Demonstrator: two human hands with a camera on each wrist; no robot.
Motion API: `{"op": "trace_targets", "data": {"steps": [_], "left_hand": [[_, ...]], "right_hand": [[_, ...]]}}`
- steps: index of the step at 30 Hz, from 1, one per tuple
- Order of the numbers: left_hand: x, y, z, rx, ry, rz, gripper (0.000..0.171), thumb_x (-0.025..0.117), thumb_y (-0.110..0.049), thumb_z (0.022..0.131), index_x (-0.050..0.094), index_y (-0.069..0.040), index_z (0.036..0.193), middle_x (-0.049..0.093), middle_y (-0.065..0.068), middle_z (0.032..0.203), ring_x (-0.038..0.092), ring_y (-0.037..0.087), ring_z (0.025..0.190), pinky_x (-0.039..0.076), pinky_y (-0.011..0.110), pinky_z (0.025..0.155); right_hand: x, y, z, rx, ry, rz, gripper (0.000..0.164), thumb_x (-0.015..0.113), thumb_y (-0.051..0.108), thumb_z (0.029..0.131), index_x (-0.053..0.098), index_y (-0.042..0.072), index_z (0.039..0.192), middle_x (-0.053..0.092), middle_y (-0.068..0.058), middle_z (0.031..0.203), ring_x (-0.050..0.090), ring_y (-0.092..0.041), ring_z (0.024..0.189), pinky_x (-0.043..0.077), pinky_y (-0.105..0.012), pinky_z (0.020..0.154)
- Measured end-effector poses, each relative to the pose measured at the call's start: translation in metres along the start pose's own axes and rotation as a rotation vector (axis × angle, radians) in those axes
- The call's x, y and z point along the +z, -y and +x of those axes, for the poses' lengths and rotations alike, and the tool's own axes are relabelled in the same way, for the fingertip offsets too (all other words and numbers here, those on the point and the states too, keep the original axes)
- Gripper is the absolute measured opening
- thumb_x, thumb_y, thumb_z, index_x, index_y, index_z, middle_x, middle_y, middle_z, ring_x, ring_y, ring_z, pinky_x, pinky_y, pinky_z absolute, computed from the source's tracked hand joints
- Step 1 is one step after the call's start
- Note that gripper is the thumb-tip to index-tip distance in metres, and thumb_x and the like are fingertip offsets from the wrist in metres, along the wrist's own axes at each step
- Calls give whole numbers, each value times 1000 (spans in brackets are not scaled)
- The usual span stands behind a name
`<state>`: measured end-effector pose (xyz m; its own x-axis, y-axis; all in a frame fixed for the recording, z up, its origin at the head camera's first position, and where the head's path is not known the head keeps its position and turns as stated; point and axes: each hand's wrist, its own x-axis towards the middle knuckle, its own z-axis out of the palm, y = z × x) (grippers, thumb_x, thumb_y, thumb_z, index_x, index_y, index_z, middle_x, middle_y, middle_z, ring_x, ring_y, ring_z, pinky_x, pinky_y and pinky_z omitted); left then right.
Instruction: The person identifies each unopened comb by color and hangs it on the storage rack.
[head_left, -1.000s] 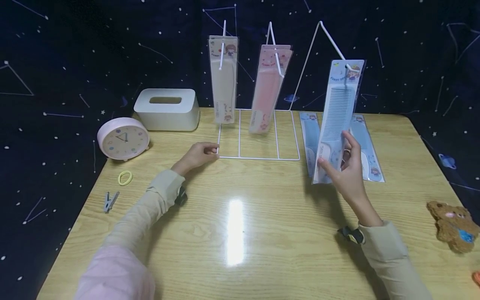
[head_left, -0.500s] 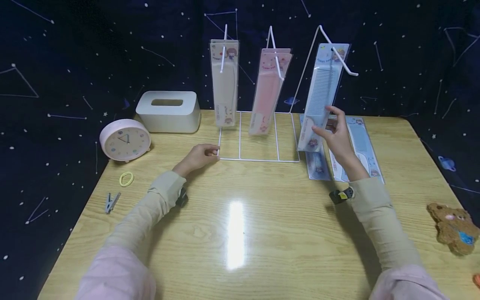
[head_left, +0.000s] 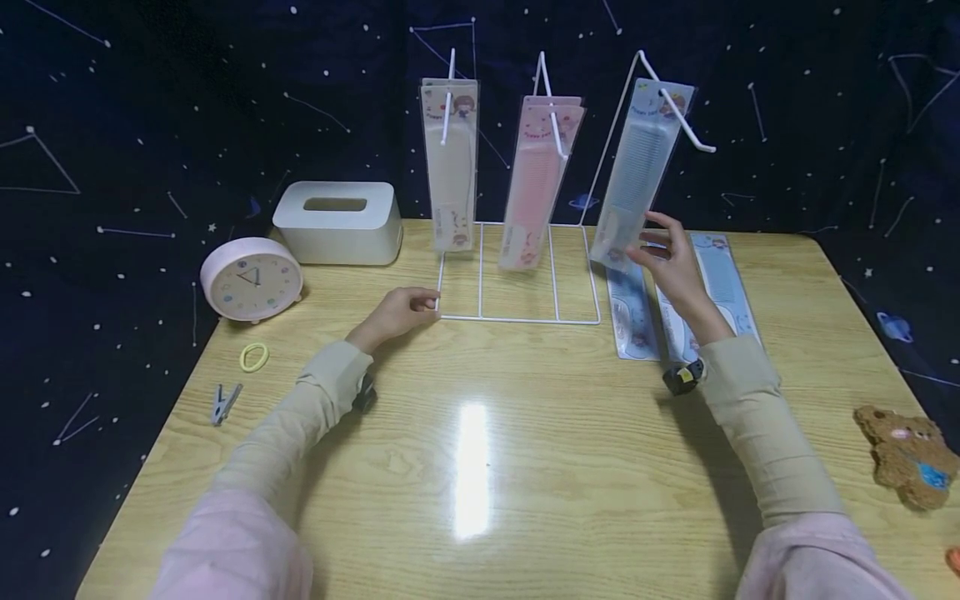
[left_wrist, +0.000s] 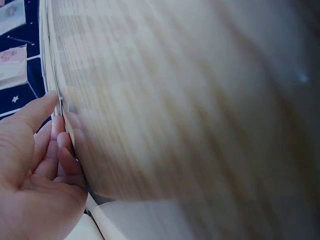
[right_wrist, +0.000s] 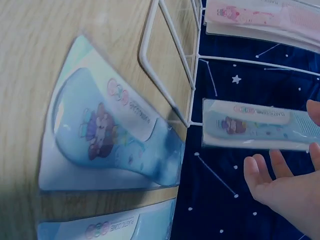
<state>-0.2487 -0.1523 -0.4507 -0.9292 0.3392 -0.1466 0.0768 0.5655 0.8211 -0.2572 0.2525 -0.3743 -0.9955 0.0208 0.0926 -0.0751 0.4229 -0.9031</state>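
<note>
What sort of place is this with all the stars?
Probably a staged tabletop, maybe a pretend shop display: a white wire rack is hung with packaged combs on a wood-grain table, and a dark, star-patterned backdrop is behind it.

Dark navy backdrop [head_left: 825, 150] behind the table and down both sides, printed with white dots, thin constellation lines [head_left: 137, 232] and small ringed planets [head_left: 895, 325]. Reads brighter blue from the right wrist, with a white five-point star [right_wrist: 236, 79] showing. Furniture: one light wood-grain table [head_left: 562, 442], pale yellow-brown, glossy, rear corner on the right rounded, back edge up near the backdrop. Tall narrow white glare patch [head_left: 471, 471] mid-tabletop; light source out of frame. Soft shadows on the wood. Left wrist: grain blurred.
</note>
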Motion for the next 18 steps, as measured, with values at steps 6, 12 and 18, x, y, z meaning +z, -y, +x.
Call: {"op": "trace_targets", "data": {"steps": [6,12,18], "left_hand": [[0,2,2,-3,6,-9,44,64,-12,90,54,4,130,60,13,106,54,22,96,47,29,86],[0,1,2,-10,10,-10,43,64,-12,90,54,4,130,60,13,106,54,22,96,47,28,85],[0,2,2,-13,1,0,43,64,-13,90,54,3,130,60,12,106,54,22,96,47,30,87]], "right_hand": [[-4,-5,-5,0,2,-6,61,60,28,94,30,23,147,42,-7,131,42,-21,115,40,-37,96],[-15,-10,-18,2,-39,-96,59,60,34,93,35,23,145,49,1,119,45,-12,107,41,-33,88],[-35,-27,-30,27,-63,-192,59,58,38,93,37,17,145,47,-12,127,45,-11,104,40,-27,80]]}}
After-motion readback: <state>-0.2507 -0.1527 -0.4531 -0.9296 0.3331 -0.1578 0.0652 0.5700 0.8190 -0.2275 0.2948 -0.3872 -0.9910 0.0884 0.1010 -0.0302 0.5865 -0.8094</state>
